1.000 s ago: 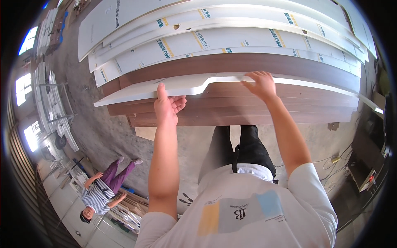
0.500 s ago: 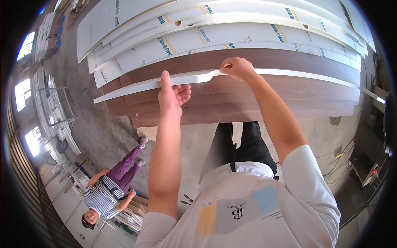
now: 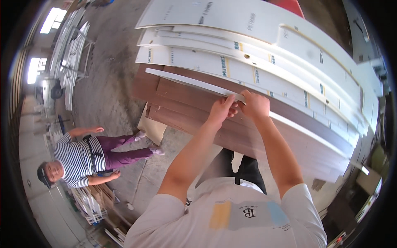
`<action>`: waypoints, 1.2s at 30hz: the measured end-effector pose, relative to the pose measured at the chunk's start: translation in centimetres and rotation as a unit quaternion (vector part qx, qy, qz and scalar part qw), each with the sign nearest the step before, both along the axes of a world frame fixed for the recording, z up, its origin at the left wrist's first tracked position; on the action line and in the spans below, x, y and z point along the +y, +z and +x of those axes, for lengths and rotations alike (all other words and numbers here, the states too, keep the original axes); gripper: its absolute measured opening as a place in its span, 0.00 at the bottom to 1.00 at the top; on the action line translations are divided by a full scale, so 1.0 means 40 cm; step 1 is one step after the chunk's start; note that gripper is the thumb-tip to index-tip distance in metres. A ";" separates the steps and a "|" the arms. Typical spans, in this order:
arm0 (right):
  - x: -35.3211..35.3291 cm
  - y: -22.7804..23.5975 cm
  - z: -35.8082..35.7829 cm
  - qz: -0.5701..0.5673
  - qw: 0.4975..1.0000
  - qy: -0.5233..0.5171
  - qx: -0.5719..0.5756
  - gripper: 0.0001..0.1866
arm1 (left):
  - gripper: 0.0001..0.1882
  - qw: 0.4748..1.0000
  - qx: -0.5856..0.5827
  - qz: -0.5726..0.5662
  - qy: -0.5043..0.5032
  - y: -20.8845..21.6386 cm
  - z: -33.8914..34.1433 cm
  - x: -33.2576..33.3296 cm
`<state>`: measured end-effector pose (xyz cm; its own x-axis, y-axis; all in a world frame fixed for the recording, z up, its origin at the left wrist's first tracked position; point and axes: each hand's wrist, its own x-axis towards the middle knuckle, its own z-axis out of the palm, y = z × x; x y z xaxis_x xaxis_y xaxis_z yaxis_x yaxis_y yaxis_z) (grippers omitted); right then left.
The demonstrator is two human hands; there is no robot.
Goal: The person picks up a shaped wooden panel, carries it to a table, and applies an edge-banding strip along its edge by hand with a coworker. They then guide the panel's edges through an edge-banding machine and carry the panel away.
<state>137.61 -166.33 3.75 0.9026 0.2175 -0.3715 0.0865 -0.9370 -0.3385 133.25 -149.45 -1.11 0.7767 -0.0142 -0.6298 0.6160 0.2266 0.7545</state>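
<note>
A long, narrow white strip [image 3: 188,83] runs slantwise from upper left to lower right above a stack of brown boards [image 3: 182,101]. My left hand [image 3: 221,110] is closed on the strip's near edge, thumb on top and fingers curled. Just to its right, my right hand [image 3: 255,106] grips the same strip, its fingers bent over it. The hands are close together, almost touching, and cover the part of the strip between them.
Beyond the brown boards lie several stacked white panels [image 3: 198,59] with printed film. A person [image 3: 80,159] in a striped top and purple trousers is at the left. A rack of long white pieces [image 3: 74,62] stands at the far left. A tan board [image 3: 152,126] leans by the stack.
My left hand has gone from open beside the strip to closed on it, near my right hand. The view has turned, so strip and boards now slant down to the right.
</note>
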 end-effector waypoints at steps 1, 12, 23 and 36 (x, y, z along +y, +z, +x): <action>0.007 0.006 0.003 -0.003 1.000 0.011 -0.009 0.10 | 0.29 1.000 -0.009 -0.003 0.011 0.007 0.011 0.041; 0.014 -0.017 -0.008 -0.030 0.997 0.028 -0.065 0.15 | 0.18 0.899 -0.105 0.349 0.242 0.081 0.206 0.757; 0.015 -0.042 -0.007 -0.008 0.994 0.040 -0.102 0.17 | 0.23 0.950 0.069 0.304 0.030 0.129 0.297 0.941; 0.004 -0.075 -0.032 -0.003 0.992 0.032 -0.122 0.14 | 0.19 0.965 0.035 0.207 0.155 0.086 0.260 0.937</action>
<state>136.35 -166.16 0.76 0.9503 0.2756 -0.1447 0.2243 -0.9287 -0.2953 143.65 -111.98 2.32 0.6588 0.4759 -0.5827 0.6198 0.0959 0.7789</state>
